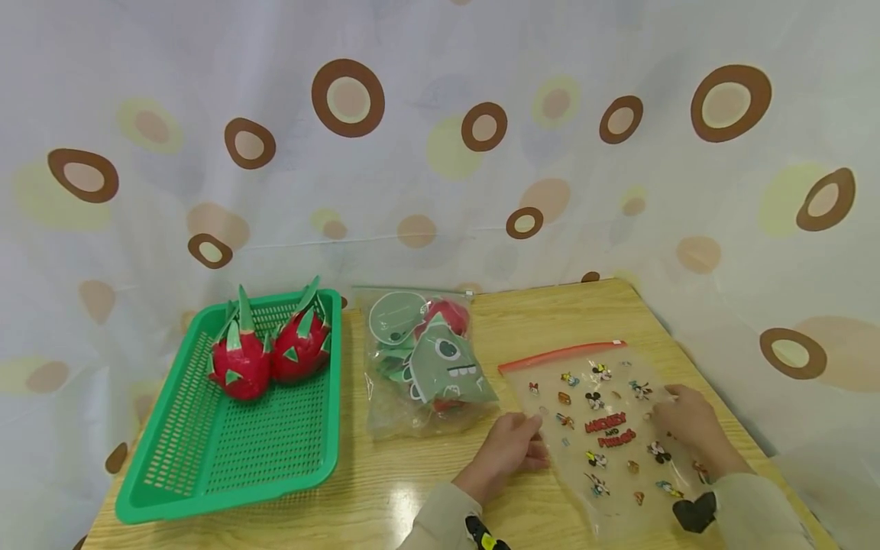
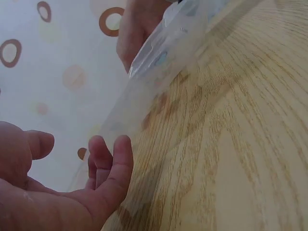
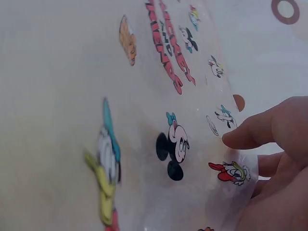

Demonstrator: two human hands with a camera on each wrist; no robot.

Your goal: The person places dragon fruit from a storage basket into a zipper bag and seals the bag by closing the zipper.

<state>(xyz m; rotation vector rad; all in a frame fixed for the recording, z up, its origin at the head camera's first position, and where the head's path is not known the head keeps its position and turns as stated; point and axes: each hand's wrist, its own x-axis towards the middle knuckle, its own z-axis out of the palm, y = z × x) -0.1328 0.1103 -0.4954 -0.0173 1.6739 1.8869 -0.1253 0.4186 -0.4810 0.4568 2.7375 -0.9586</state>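
1. The printed bag (image 1: 605,435) was spread at the right of the desk (image 1: 371,489), its red zip (image 1: 560,354) along the far edge and the slider (image 1: 618,342) at the zip's right end.
2. The left hand (image 1: 509,454) was held at the bag's left edge, loosely cupped, with thumb and fingers well parted; no firm grip was shown there.
3. The bag's right side was pinched by the right hand (image 1: 693,428), the thumb laid on the printed face and other fingers tucked behind.
4. By judgement, the film was best managed by both side edges, since thin plastic seemed likely to crumple if drawn from one side only; a light pinch on the left was called for.
5. Whether the zip was sealed could not be told, so the slider was best checked before any tug was given near it.
6. Care was advised on the left: the filled bag (image 1: 426,374) was set just beside the left hand, while two dragon fruits (image 1: 241,363) were held in the green basket (image 1: 334,428), farther off.
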